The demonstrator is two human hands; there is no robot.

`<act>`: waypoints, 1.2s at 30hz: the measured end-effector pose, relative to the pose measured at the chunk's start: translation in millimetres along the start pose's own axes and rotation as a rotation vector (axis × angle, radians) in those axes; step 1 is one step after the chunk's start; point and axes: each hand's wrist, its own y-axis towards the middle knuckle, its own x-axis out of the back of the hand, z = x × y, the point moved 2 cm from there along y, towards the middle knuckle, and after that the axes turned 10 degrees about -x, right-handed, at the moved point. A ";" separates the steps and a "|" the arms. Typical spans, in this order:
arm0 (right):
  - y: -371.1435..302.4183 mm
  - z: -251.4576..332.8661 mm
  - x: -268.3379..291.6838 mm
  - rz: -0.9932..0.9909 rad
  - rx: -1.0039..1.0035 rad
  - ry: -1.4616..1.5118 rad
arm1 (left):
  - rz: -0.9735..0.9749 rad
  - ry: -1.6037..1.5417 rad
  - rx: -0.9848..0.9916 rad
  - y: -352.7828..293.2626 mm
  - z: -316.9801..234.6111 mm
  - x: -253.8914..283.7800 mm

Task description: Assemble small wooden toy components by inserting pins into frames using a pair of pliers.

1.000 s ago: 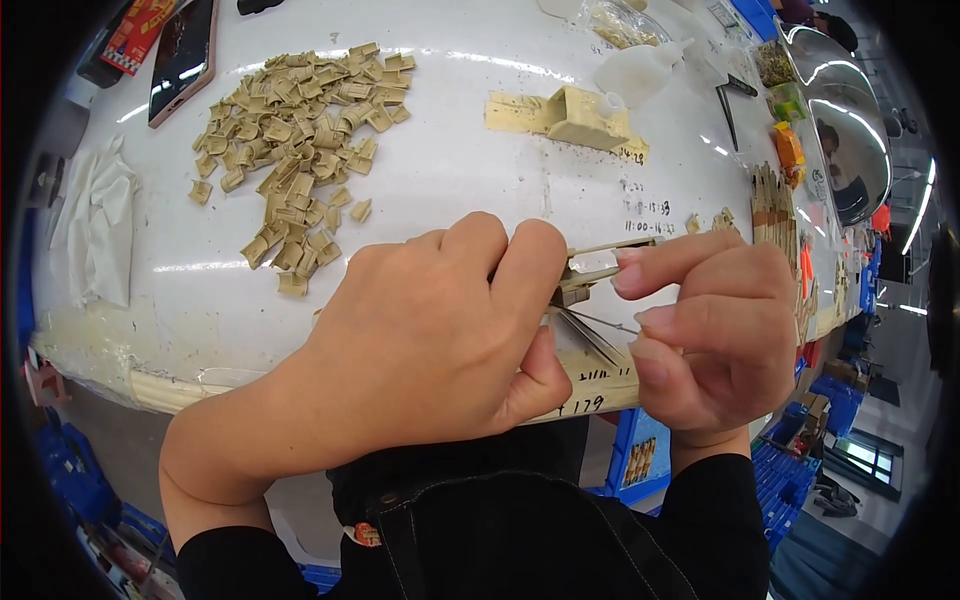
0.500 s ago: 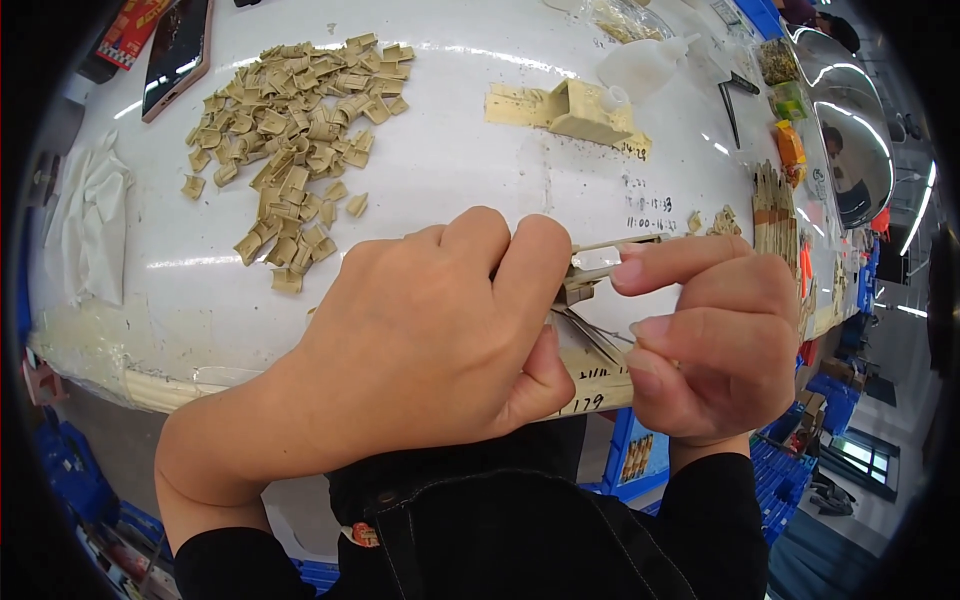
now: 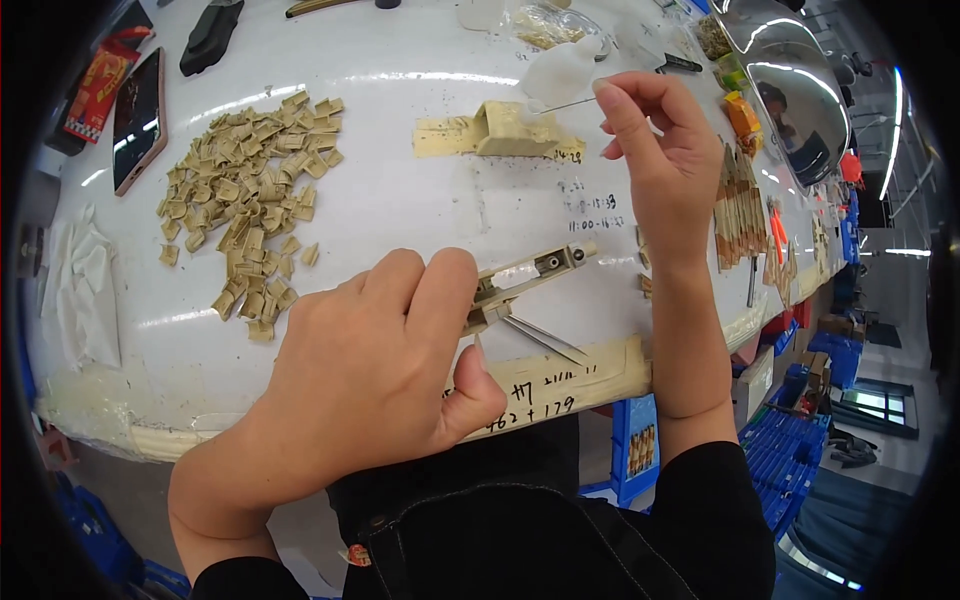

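Observation:
My left hand (image 3: 370, 350) is closed around a long beige plastic part (image 3: 525, 272) above the table's near edge; its slotted far end sticks out to the right. Below that part, the thin metal prongs of tweezers (image 3: 545, 338) come out; whether the hand grips them too is hidden. Farther off, my right hand (image 3: 665, 140) pinches a thin metal needle (image 3: 568, 104). The needle points left, toward the small white mouth of a container at the beige block (image 3: 505, 130), which is fixed to the table with tape. Behind that block is a translucent squeeze bottle (image 3: 565, 72).
Small curved beige pieces (image 3: 250, 185) lie heaped at the left. Near them are a phone (image 3: 140, 120), a red packet (image 3: 100, 90) and a white cloth (image 3: 85, 290). Long brown-beige strips (image 3: 737, 210) stand in a row at the right, beside an orange packet (image 3: 742, 118).
My right hand has moved from beside the left hand up and away to the beige block, carrying the needle. The view has shifted; the beige part in my left hand now shows more.

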 end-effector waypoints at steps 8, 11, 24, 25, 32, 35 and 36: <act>2.8 -10.2 -11.1 0.024 0.071 -0.136 | 0.094 -0.002 0.077 -1.8 1.3 0.9; 0.0 -7.9 -17.6 0.046 0.127 -0.162 | 0.093 -0.007 0.079 -2.3 2.3 1.4; -65.2 54.2 -10.3 0.370 0.339 0.066 | 0.137 -0.041 0.118 -3.6 4.1 -1.9; -66.9 53.6 -10.9 0.394 0.338 0.051 | 0.135 -0.049 0.122 -3.4 4.2 -2.0; -70.2 58.6 -11.8 0.422 0.348 -0.061 | 0.150 -0.048 0.124 -3.4 4.0 -1.4; -72.5 60.6 -14.8 0.394 0.386 -0.096 | 0.158 -0.056 0.128 -3.2 3.4 -0.9; -72.8 60.6 -15.6 0.395 0.386 -0.096 | 0.158 -0.056 0.129 -3.6 3.6 -0.9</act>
